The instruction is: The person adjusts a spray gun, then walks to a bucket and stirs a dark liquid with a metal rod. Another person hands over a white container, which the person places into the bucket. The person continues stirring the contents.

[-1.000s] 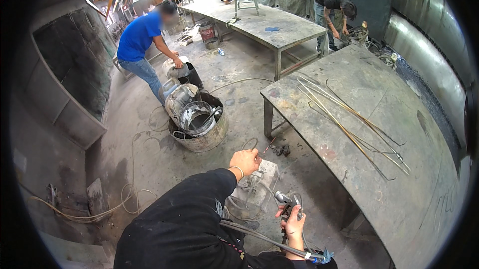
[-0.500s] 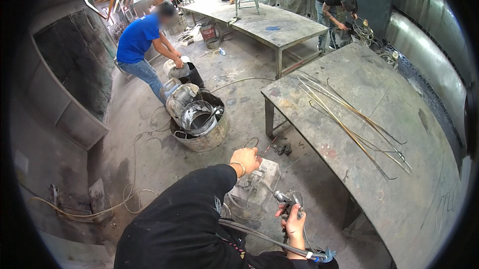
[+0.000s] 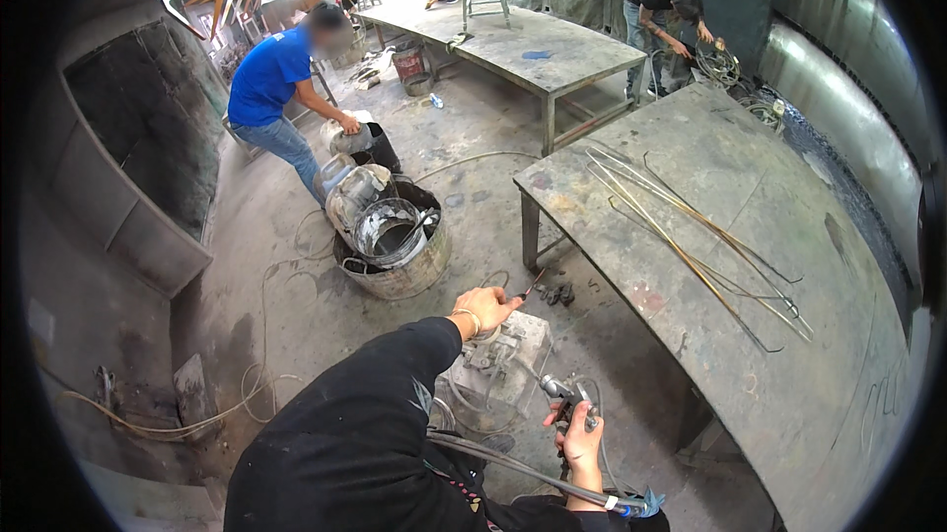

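Observation:
My right hand (image 3: 582, 441) grips a metal spray gun (image 3: 564, 394), its nozzle pointing up and left. Grey hoses (image 3: 523, 463) run below that hand across my lap. My left hand (image 3: 485, 311) reaches forward with fingers stretched out, above the far edge of a dirty, pale box-shaped pump unit (image 3: 508, 359) on the floor. Just past its fingertips a thin, red-and-dark stick-like tool (image 3: 534, 283) shows; whether they touch it is unclear. Beside that tool lie small black pieces (image 3: 559, 294). The palm and the undersides of the left fingers are hidden.
Bent metal rods (image 3: 681, 226) lie on the table (image 3: 612, 207) at right. A tub (image 3: 400, 281) of stained buckets stands ahead left. A person in blue (image 3: 271, 78) handles containers behind it; a person in dark clothes (image 3: 658, 9) bends over coiled cables. A hose (image 3: 264, 335) crosses the floor.
My left hand has moved slightly up, and its fingers now stretch out toward the stick-like tool. The right hand keeps its hold on the spray gun. The person in blue has shifted an arm.

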`<action>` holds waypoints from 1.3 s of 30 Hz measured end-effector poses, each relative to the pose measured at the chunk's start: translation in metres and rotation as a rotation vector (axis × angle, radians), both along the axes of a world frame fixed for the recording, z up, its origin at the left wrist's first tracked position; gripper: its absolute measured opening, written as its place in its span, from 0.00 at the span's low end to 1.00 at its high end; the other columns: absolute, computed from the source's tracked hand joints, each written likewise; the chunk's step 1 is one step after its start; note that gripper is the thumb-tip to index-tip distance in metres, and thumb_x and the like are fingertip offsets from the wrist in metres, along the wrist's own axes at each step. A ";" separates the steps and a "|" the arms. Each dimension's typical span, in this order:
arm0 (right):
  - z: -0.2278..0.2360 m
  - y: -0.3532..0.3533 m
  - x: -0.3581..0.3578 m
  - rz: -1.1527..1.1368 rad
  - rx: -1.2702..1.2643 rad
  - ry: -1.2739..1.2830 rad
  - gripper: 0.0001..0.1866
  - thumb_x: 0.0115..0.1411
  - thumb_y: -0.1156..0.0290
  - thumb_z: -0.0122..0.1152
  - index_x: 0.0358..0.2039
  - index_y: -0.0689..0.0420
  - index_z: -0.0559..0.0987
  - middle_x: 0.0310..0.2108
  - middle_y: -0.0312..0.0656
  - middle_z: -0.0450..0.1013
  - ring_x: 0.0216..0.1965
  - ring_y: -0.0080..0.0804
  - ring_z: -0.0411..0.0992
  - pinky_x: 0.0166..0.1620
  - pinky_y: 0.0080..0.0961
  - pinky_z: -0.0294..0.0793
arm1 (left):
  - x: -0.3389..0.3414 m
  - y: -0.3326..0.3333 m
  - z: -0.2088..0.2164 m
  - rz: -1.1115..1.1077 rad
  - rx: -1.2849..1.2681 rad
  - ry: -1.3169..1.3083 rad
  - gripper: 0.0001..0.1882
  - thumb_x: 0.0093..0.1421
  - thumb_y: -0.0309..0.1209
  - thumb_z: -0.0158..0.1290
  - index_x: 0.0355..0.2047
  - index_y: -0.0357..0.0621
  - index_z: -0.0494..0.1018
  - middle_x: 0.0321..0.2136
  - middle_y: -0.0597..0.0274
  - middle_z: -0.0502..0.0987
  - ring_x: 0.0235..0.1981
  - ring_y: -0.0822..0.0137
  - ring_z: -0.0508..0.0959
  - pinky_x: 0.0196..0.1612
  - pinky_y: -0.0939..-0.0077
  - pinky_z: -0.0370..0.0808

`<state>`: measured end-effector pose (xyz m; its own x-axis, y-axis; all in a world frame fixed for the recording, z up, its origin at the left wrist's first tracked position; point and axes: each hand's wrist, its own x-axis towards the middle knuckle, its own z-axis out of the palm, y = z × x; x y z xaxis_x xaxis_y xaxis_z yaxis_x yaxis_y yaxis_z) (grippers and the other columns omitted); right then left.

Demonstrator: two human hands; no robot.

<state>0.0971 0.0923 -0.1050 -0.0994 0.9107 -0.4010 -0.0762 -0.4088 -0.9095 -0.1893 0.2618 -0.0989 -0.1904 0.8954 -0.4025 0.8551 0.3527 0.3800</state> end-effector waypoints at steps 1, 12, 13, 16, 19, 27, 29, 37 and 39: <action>0.000 0.000 -0.001 0.002 -0.001 0.003 0.42 0.70 0.31 0.44 0.41 0.63 0.84 0.24 0.38 0.81 0.13 0.18 0.64 0.17 0.20 0.61 | 0.000 -0.001 -0.001 -0.006 0.020 -0.009 0.32 0.64 0.65 0.49 0.46 0.52 0.84 0.46 0.54 0.85 0.53 0.49 0.82 0.57 0.57 0.75; 0.001 0.003 -0.006 0.021 0.004 0.014 0.41 0.71 0.32 0.45 0.42 0.64 0.84 0.24 0.39 0.81 0.13 0.19 0.64 0.17 0.20 0.61 | 0.001 -0.005 0.001 -0.018 0.098 0.000 0.30 0.62 0.60 0.53 0.49 0.49 0.82 0.46 0.51 0.85 0.53 0.48 0.81 0.57 0.57 0.75; 0.001 0.003 -0.006 0.024 0.012 0.013 0.41 0.71 0.32 0.45 0.42 0.64 0.84 0.24 0.39 0.81 0.13 0.18 0.64 0.17 0.20 0.61 | 0.000 -0.004 0.001 -0.025 0.082 0.006 0.29 0.62 0.60 0.53 0.49 0.50 0.82 0.46 0.51 0.85 0.53 0.49 0.82 0.57 0.57 0.76; 0.001 0.003 -0.007 0.024 0.008 0.008 0.41 0.71 0.33 0.44 0.42 0.64 0.84 0.24 0.39 0.81 0.13 0.18 0.65 0.17 0.20 0.61 | 0.000 -0.004 0.001 -0.026 0.056 0.023 0.28 0.62 0.58 0.54 0.48 0.50 0.83 0.45 0.52 0.85 0.52 0.49 0.82 0.56 0.58 0.77; 0.000 0.003 -0.007 0.023 0.004 0.008 0.41 0.71 0.33 0.44 0.42 0.64 0.84 0.24 0.39 0.81 0.13 0.18 0.65 0.17 0.20 0.61 | 0.000 -0.004 0.000 -0.021 0.051 0.028 0.25 0.60 0.55 0.55 0.45 0.51 0.84 0.43 0.52 0.86 0.50 0.49 0.83 0.55 0.59 0.77; 0.000 0.003 -0.007 0.011 -0.005 -0.007 0.41 0.71 0.33 0.44 0.43 0.64 0.85 0.24 0.39 0.81 0.13 0.18 0.64 0.17 0.20 0.61 | 0.001 -0.002 0.007 -0.081 -0.033 0.087 0.24 0.60 0.53 0.56 0.48 0.53 0.85 0.44 0.50 0.85 0.50 0.49 0.83 0.57 0.59 0.77; 0.001 0.004 -0.007 0.017 0.011 -0.002 0.41 0.71 0.33 0.44 0.43 0.64 0.85 0.24 0.39 0.81 0.13 0.18 0.65 0.17 0.20 0.61 | 0.002 -0.001 0.008 -0.093 -0.065 0.102 0.25 0.60 0.53 0.56 0.50 0.52 0.84 0.45 0.49 0.85 0.51 0.49 0.83 0.57 0.59 0.77; 0.003 0.004 -0.007 0.020 0.006 -0.007 0.42 0.71 0.32 0.44 0.43 0.64 0.85 0.24 0.39 0.81 0.13 0.19 0.65 0.17 0.20 0.61 | 0.003 -0.006 0.000 -0.077 0.141 0.105 0.27 0.61 0.53 0.54 0.51 0.49 0.84 0.47 0.47 0.84 0.53 0.48 0.82 0.59 0.57 0.76; 0.002 0.004 -0.007 0.016 -0.005 -0.012 0.42 0.71 0.32 0.44 0.43 0.64 0.84 0.25 0.39 0.81 0.13 0.19 0.64 0.17 0.21 0.61 | 0.003 -0.005 0.000 -0.077 0.093 0.113 0.26 0.61 0.53 0.54 0.50 0.49 0.84 0.47 0.47 0.84 0.52 0.47 0.82 0.59 0.57 0.77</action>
<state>0.0898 0.0959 -0.1026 -0.1093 0.9069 -0.4070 -0.0585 -0.4146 -0.9081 -0.1864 0.2570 -0.0985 -0.1588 0.9415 -0.2973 0.9176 0.2519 0.3076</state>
